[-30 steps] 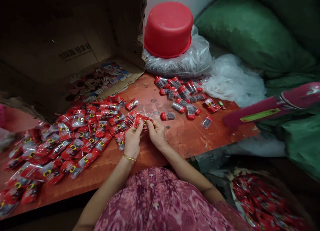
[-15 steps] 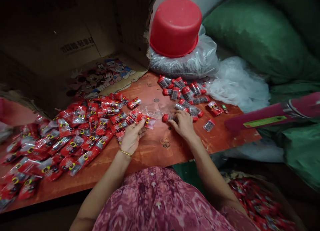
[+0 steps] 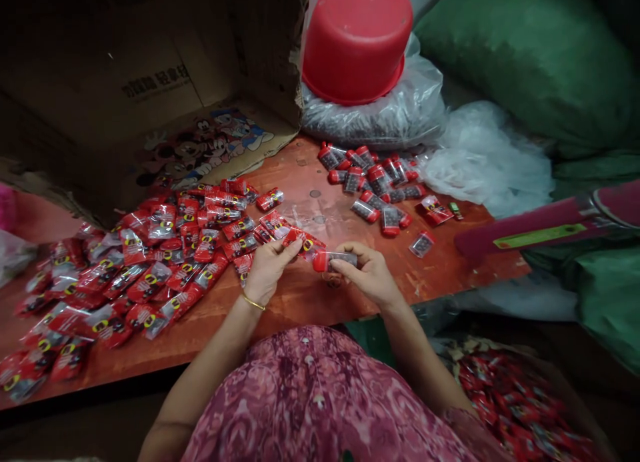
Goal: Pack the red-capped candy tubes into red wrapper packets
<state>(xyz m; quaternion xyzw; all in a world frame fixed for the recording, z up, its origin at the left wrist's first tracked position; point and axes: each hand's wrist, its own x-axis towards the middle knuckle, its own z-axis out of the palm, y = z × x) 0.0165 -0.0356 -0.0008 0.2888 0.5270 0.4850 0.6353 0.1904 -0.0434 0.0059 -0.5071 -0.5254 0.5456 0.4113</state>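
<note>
Between its thumb and fingers my left hand (image 3: 270, 269) pinches a red printed plastic wrapper (image 3: 309, 243), clear toward its far side. My right hand (image 3: 369, 272) grips a small clear tube with a red cap (image 3: 321, 261) and dark contents, its capped end pointing left and close to the wrapper. Whether the two touch I cannot tell. More red-capped tubes (image 3: 377, 181) lie loosely beyond my right hand. To the left spreads a heap of red printed packets (image 3: 190, 242), partly under and beside my left hand.
A cardboard box (image 3: 210, 102) opens at the back left. Behind the tubes, a red basin (image 3: 357, 42) rests upside down on a filled clear bag (image 3: 375, 119). A magenta pole (image 3: 540, 232) crosses the right side. Below right are more red packets (image 3: 520, 402).
My right hand has picked up a tube from the table and brought it left and nearer to me, close to the wrapper. My left hand keeps its pinch on the wrapper.
</note>
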